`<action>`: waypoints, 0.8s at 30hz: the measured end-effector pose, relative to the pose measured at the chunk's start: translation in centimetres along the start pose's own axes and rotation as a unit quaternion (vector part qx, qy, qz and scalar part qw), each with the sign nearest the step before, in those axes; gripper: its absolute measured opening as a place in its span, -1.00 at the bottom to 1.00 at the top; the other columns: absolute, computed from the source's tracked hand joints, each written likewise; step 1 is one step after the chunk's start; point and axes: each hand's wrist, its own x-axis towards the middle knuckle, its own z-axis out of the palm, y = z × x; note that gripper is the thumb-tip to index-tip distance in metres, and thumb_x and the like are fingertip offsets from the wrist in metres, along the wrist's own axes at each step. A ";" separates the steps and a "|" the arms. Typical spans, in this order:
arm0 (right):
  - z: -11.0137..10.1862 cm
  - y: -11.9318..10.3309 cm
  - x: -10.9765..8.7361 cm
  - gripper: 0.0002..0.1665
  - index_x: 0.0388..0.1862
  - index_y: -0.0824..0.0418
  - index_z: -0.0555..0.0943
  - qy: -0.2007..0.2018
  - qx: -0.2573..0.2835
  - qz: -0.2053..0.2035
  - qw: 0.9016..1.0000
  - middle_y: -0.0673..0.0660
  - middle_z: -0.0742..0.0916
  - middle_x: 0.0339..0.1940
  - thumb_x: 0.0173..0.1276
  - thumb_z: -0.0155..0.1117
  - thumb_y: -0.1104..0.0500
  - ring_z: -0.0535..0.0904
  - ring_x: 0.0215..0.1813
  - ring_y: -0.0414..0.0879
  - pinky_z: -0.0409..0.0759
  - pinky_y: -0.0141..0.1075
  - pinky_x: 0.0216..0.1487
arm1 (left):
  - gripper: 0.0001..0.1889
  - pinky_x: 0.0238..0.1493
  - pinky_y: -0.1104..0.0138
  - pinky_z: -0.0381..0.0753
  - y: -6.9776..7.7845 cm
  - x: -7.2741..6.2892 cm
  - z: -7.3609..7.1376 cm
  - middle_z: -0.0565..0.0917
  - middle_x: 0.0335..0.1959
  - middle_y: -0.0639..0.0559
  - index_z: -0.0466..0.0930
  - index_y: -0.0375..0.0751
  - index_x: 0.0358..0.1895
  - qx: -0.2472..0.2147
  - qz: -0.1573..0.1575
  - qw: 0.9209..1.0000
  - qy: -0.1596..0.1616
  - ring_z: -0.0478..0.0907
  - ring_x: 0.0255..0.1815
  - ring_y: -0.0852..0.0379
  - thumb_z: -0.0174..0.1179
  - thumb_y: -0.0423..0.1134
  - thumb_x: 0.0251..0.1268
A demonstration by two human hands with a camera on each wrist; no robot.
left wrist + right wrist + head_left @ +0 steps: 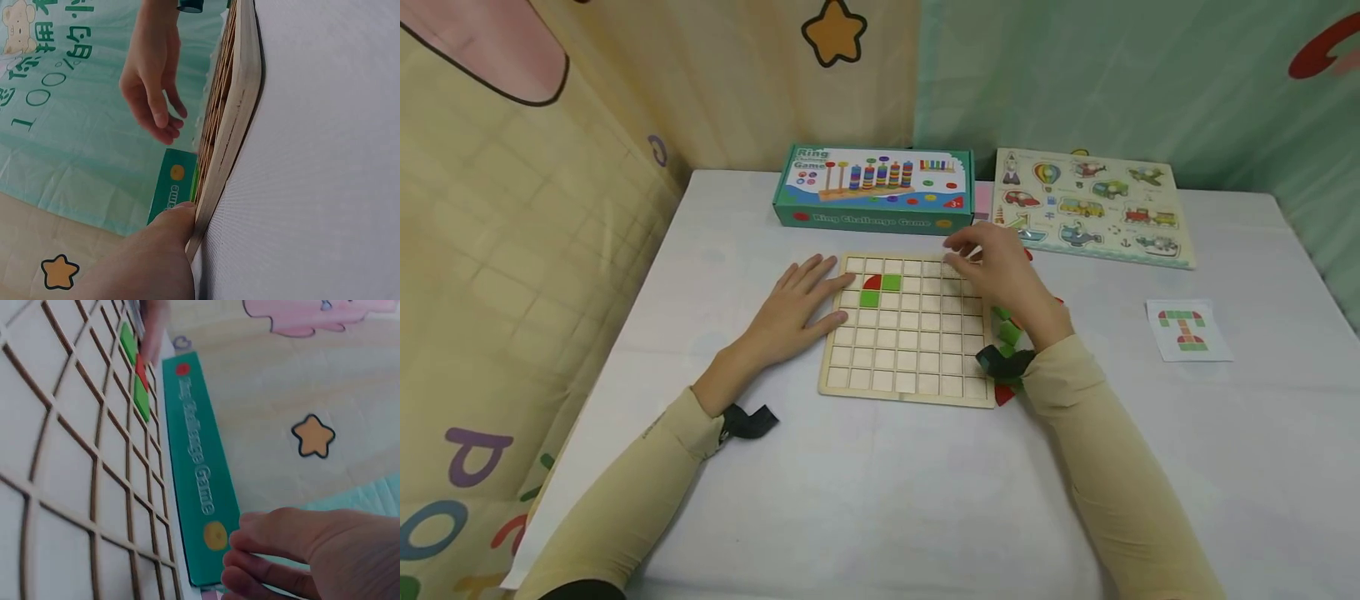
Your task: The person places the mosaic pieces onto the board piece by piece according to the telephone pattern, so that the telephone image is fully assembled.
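A wooden grid board lies flat on the white table. A red quarter-round piece and two green square pieces sit in cells near its upper left corner. My left hand rests with spread fingers at the board's left edge, thumb and index fingertips on the rim. Over the upper right corner hovers my right hand, its fingers loosely bent. In the left wrist view nothing shows between the fingers of that right hand. Red and green pieces lie along the board's right side, partly hidden by the right forearm.
Behind the board stands a green Ring Challenge Game box. A vehicle picture puzzle lies at the back right. Further right is a small card with a red, green and orange pattern. Printed curtains hang behind the table.
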 end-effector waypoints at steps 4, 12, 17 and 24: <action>-2.3 1.8 -0.6 -0.71 0.10 0.41 0.72 0.053 -0.009 0.070 0.996 0.37 0.76 0.04 0.53 0.31 0.25 0.68 0.07 0.22 0.68 0.10 0.17 | -0.33 0.74 -0.15 -0.22 0.0 0.0 0.0 0.12 0.73 -0.14 0.27 0.10 0.65 0.003 0.000 1.000 -0.001 -0.13 0.78 -0.16 0.13 0.14 0.59; -3.9 4.2 -1.8 -0.73 0.00 0.42 0.75 0.120 -0.046 0.159 0.979 0.43 0.80 -0.08 0.48 0.34 0.23 0.69 -0.01 0.26 0.56 0.04 0.03 | -0.34 0.74 -0.14 -0.22 0.1 0.0 -0.1 0.13 0.73 -0.16 0.28 0.06 0.65 0.002 0.002 1.000 0.000 -0.11 0.77 -0.19 0.13 0.12 0.59; -3.6 4.5 -2.0 -0.75 -0.04 0.40 0.76 0.112 -0.058 0.197 0.972 0.40 0.79 -0.08 0.49 0.36 0.22 0.65 0.00 0.24 0.58 0.02 0.00 | -0.33 0.74 -0.13 -0.23 0.0 0.0 0.1 0.12 0.73 -0.14 0.27 0.07 0.65 0.005 0.002 1.000 -0.001 -0.13 0.78 -0.18 0.12 0.13 0.60; -3.1 4.4 -2.0 -0.78 -0.08 0.38 0.76 0.103 -0.056 0.215 0.970 0.37 0.78 -0.13 0.47 0.40 0.21 0.61 -0.03 0.19 0.55 -0.05 -0.02 | -0.33 0.74 -0.12 -0.23 -0.1 0.0 0.1 0.12 0.73 -0.13 0.26 0.09 0.66 0.006 0.003 1.000 -0.001 -0.13 0.78 -0.17 0.11 0.14 0.60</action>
